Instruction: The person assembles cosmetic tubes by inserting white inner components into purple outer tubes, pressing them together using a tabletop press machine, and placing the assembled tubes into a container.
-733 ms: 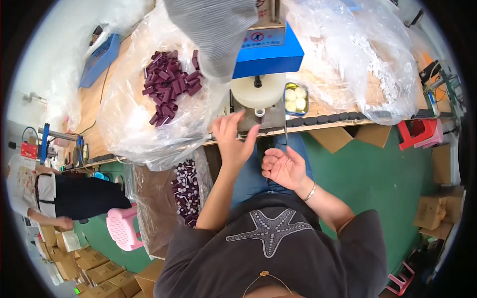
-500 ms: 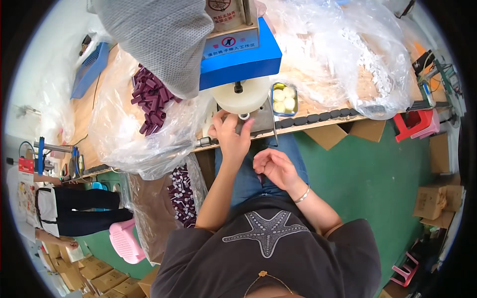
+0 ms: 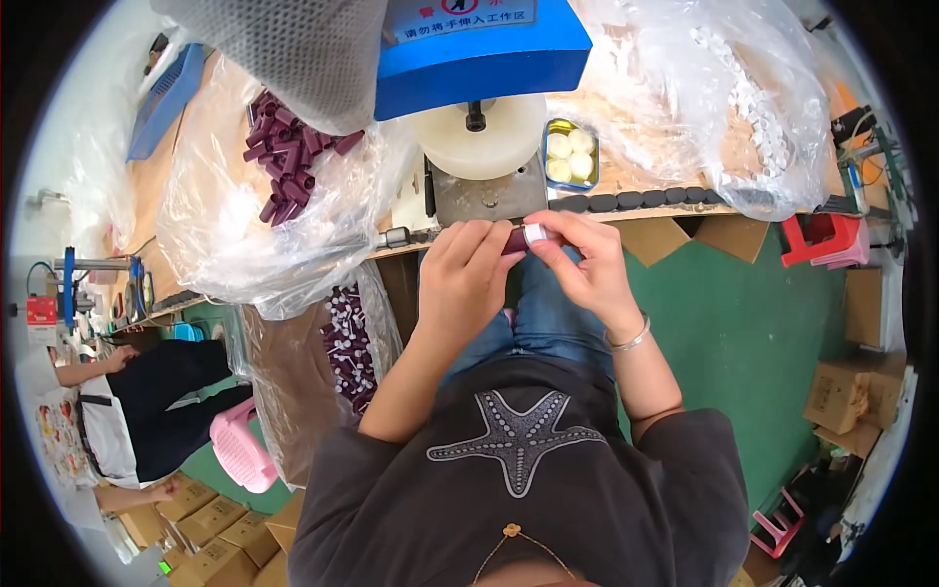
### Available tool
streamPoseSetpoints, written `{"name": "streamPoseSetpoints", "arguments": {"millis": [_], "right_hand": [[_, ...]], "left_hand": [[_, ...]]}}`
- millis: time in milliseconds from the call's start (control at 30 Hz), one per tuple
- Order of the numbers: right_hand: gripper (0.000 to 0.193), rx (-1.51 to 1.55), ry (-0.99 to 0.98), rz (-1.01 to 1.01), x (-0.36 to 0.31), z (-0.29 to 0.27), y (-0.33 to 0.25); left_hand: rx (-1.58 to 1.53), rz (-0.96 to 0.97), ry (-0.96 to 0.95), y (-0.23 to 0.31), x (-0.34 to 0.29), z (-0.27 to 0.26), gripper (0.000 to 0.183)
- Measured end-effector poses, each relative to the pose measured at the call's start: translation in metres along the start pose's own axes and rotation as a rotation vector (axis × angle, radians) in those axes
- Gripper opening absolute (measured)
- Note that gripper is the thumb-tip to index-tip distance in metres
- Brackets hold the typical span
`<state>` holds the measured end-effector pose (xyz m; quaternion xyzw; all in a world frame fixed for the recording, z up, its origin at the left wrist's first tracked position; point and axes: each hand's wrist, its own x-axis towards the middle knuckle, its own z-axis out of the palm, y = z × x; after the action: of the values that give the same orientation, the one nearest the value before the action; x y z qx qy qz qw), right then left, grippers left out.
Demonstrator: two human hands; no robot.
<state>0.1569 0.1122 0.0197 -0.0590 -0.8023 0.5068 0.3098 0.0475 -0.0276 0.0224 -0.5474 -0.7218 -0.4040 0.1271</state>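
Just in front of the table edge, my left hand (image 3: 466, 272) is closed around a short maroon tube (image 3: 514, 242). A white ring-like piece (image 3: 535, 233) sits at the tube's right end. My right hand (image 3: 593, 266) has its thumb and fingers closed on that white end. Both hands are in front of a press with a blue head (image 3: 479, 70), a thick white round disc (image 3: 486, 137) and a metal base plate (image 3: 484, 196). Fingers partly cover the tube, so I cannot tell how far the white piece sits in it.
Maroon tubes (image 3: 290, 161) lie heaped on plastic film at the left; white parts (image 3: 748, 108) sit in film at the right. A small tin (image 3: 571, 176) holds pale round pieces. Below left, a lined carton (image 3: 284, 377) contains maroon-and-white parts. Another person (image 3: 147, 406) is at far left.
My left hand has come away from under the press disc toward the table edge. My right hand has risen to meet it, and both now hold the maroon tube with the white end.
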Motion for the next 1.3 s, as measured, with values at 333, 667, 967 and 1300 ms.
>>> {"name": "streamPoseSetpoints", "arguments": {"millis": [333,667,967,1300], "right_hand": [[0.019,0.316,-0.089,0.548,-0.005,0.022,0.009],[0.02,-0.672,0.249,0.011,0.174,-0.124,0.15],[0.036,-1.212,0.095,0.363,0.185,-0.137,0.183],[0.014,0.0,0.118,0.126,0.112,-0.07,0.076]], "left_hand": [[0.11,-0.032,0.02,-0.012,-0.02,-0.004,0.034],[0.795,-1.027,-0.711,-0.107,-0.187,-0.191,0.039],[0.284,-0.622,0.049,-0.096,-0.036,-0.155,0.019],[0.51,-0.327,-0.004,-0.227,0.027,-0.036,0.026]]}}
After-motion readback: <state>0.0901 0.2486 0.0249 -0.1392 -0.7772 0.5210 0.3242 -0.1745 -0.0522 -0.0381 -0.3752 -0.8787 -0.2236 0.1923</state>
